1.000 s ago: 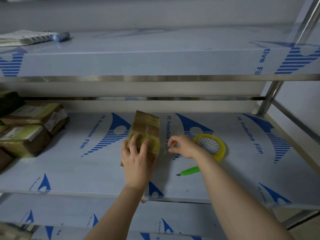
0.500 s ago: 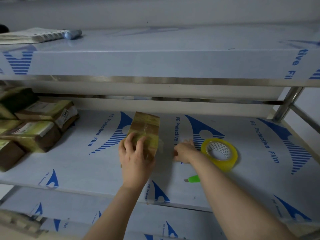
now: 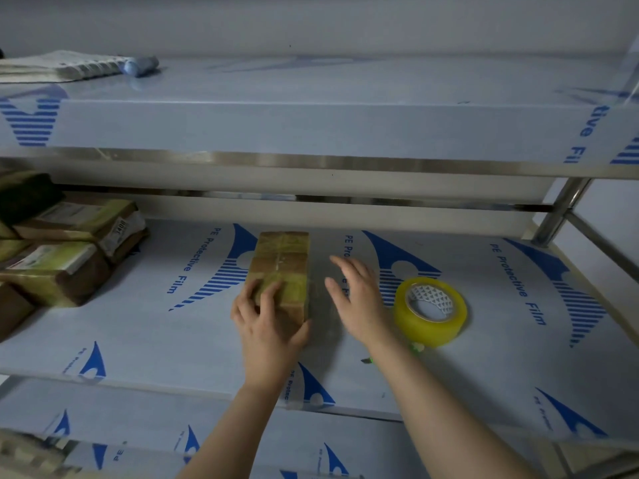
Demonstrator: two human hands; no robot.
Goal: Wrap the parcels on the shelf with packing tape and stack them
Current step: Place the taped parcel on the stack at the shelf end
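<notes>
Wrapping step, seemingly near its end. Mid shelf (image 3: 155, 337): parcel (image 3: 281, 264) banded with tape, gripped at near end by left hand (image 3: 268, 328). Right hand (image 3: 358, 304) open, fingers spread, just beside parcel. Next, probably: lifting across to parcel stack (image 3: 58, 271) at left.

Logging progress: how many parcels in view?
5: one parcel under the left hand, centre; four piled at left: a dark one, two labelled, a brown one at the edge. Slivers beside them may be more.

text="PE Protective Film" on shelf film (image 3: 193, 261) | text="1400" on left parcel label (image 3: 120, 228)
</notes>
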